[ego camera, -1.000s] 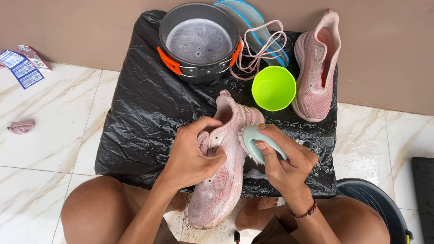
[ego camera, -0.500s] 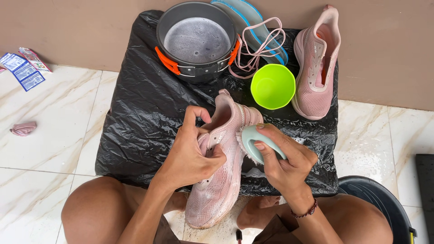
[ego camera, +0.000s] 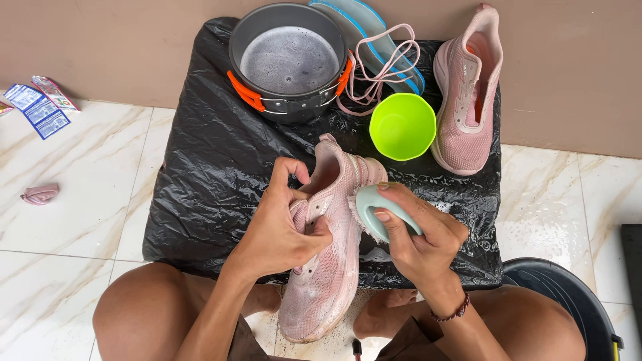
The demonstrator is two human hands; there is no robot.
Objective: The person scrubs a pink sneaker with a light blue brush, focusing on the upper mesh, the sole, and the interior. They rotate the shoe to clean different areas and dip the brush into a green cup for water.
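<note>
My left hand (ego camera: 284,227) grips a wet pink mesh sneaker (ego camera: 328,261) by its tongue and opening, toe pointing toward me. My right hand (ego camera: 418,234) holds a pale green scrub brush (ego camera: 370,204) with white bristles pressed against the shoe's right side. The shoe lies on a black plastic sheet (ego camera: 207,167) spread over a low stand between my knees.
A dark pot with orange handles (ego camera: 289,60) holds soapy water at the back. A lime green bowl (ego camera: 402,126), pink laces (ego camera: 381,67), blue-edged insoles (ego camera: 364,20) and the second pink sneaker (ego camera: 468,93) lie nearby. A dark bucket (ego camera: 568,301) stands at right; sachets (ego camera: 37,107) at left.
My left hand's fingers shifted their hold on the shoe's opening. The brush moved slightly along the shoe's side.
</note>
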